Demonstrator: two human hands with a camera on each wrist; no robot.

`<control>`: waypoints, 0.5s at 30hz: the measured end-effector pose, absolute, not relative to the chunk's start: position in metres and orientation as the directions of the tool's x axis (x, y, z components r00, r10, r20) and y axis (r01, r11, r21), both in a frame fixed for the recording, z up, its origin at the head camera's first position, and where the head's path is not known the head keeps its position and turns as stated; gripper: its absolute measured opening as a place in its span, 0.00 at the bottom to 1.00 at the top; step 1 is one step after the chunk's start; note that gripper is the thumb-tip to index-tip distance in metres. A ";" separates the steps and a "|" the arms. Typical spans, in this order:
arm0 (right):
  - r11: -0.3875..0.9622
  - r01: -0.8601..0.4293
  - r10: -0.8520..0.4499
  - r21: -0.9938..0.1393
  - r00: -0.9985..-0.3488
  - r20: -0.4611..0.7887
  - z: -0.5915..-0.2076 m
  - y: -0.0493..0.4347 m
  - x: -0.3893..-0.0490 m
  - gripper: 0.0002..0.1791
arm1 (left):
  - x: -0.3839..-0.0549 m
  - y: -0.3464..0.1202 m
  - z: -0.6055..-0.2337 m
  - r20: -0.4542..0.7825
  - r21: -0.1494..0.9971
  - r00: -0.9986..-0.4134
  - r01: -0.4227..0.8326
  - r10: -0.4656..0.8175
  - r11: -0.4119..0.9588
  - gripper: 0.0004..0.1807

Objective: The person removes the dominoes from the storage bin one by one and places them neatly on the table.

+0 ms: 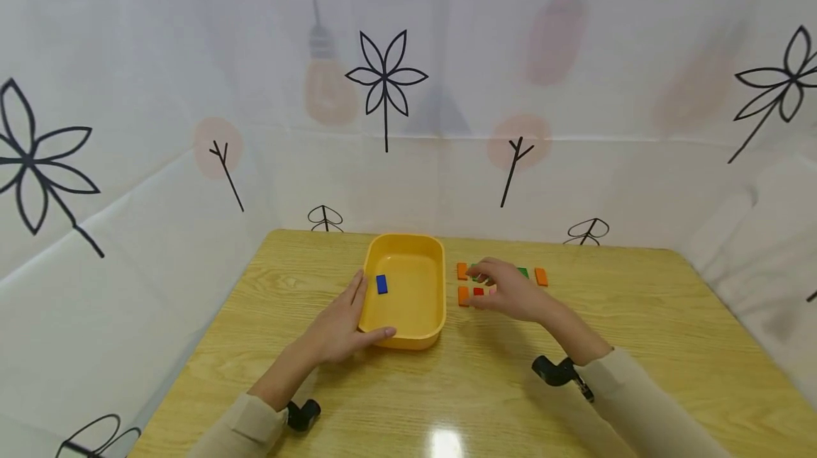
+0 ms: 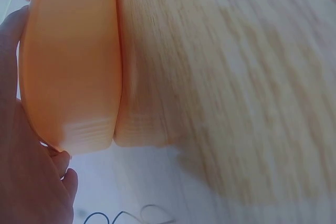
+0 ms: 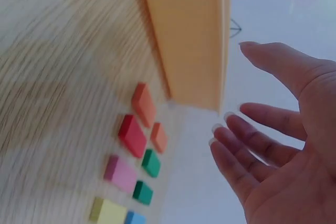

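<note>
A yellow plastic tub (image 1: 415,341) stands on the wooden table, with one blue block (image 1: 381,284) lying inside toward its left wall. My left hand (image 1: 341,320) holds the tub at its near left corner, fingers along the outer left side and thumb over the near rim. To the right of the tub, my right hand (image 1: 510,291) hovers above small coloured blocks, its fingers loosely bent and nothing between them. In the right wrist view the blocks form two rows, among them a red block (image 3: 132,136), a pink block (image 3: 119,174) and a yellow block (image 3: 107,211).
Orange blocks (image 1: 541,276) and green blocks (image 1: 523,272) lie around the right hand, which hides part of the rows. The wooden table (image 1: 638,344) reaches back to a white patterned cloth (image 1: 447,181). Black wrist cameras (image 1: 555,371) hang under both forearms.
</note>
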State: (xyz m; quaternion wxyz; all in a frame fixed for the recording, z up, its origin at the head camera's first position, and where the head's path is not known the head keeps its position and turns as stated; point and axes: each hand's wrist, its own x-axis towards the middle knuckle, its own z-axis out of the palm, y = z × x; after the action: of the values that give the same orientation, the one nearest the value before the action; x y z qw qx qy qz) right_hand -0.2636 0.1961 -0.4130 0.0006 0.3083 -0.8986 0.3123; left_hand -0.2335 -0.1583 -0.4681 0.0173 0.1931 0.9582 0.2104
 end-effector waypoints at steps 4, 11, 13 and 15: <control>0.587 -0.592 -0.579 -0.553 -0.784 0.225 -0.412 0.182 -0.265 0.25 | -0.234 -0.158 -0.468 0.050 0.412 -0.925 0.363 0.376 0.836 0.67; 0.571 -0.588 -0.591 -0.573 -0.779 0.210 -0.412 0.158 -0.264 0.25 | -0.234 -0.158 -0.469 0.058 0.412 -0.922 0.371 0.383 0.832 0.66; 0.557 -0.591 -0.602 -0.583 -0.772 0.206 -0.413 0.151 -0.265 0.25 | -0.234 -0.158 -0.469 0.054 0.412 -0.922 0.369 0.382 0.833 0.66; 0.550 -0.595 -0.614 -0.586 -0.764 0.199 -0.413 0.144 -0.267 0.25 | -0.234 -0.158 -0.469 0.057 0.409 -0.922 0.372 0.383 0.833 0.66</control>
State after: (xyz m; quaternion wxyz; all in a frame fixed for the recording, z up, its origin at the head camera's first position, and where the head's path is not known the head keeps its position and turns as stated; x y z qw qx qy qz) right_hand -0.2668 0.1443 -0.4134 -0.0143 0.3433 -0.8803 0.3271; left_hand -0.2337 -0.1580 -0.4687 0.0134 0.1972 0.9573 0.2110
